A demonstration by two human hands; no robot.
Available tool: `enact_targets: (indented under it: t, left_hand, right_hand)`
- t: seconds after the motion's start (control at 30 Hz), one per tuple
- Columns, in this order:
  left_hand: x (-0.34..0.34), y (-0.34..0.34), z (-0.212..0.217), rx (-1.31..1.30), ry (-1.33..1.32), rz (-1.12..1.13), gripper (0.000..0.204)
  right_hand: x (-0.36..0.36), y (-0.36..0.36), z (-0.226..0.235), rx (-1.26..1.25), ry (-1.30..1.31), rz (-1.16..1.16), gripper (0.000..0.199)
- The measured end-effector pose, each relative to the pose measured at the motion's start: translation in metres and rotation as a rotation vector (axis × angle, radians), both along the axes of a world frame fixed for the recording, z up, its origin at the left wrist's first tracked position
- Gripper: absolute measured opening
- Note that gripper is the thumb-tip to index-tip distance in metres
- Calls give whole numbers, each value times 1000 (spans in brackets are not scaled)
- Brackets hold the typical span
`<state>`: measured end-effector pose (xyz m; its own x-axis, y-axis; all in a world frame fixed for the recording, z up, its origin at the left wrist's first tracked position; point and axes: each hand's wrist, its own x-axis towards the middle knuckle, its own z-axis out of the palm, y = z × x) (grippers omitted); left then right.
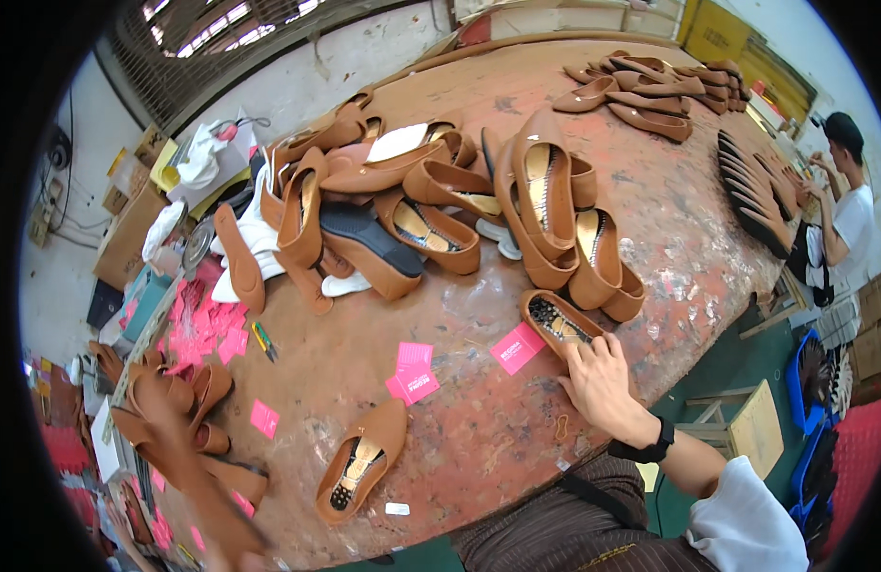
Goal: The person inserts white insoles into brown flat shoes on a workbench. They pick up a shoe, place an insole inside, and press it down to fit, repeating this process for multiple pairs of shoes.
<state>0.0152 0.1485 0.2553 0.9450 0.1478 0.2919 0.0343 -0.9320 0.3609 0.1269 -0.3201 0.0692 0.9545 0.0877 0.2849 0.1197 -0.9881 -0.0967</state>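
Right hand (599, 381), fingers half-closed, holds a brown shoe (561, 324) (pink card (519, 350) left of the fingers); left hand's grip indiscernible

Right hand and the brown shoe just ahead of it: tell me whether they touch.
Touching. The head view shows the right hand laid over the near end of the brown shoe, fingers against it with no gap.

Blurred brown shape (197, 477), shoe (547, 315) partly covered
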Motion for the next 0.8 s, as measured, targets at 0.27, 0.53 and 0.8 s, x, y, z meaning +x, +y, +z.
enact_targets:
  t: [0.27,0.53,0.8]
  left_hand:
    - [65,-99,-40,123,40,-233,78]
    - [66,-150,-147,-555,-33,-451,54]
    - [111,-111,-123,-501,-400,194,49]
  right_hand:
    - [-14,41,57,348,-83,604,32]
    - [114,19,40,153,-232,-166,74]
    - [115,58,72,589,-356,177,21]
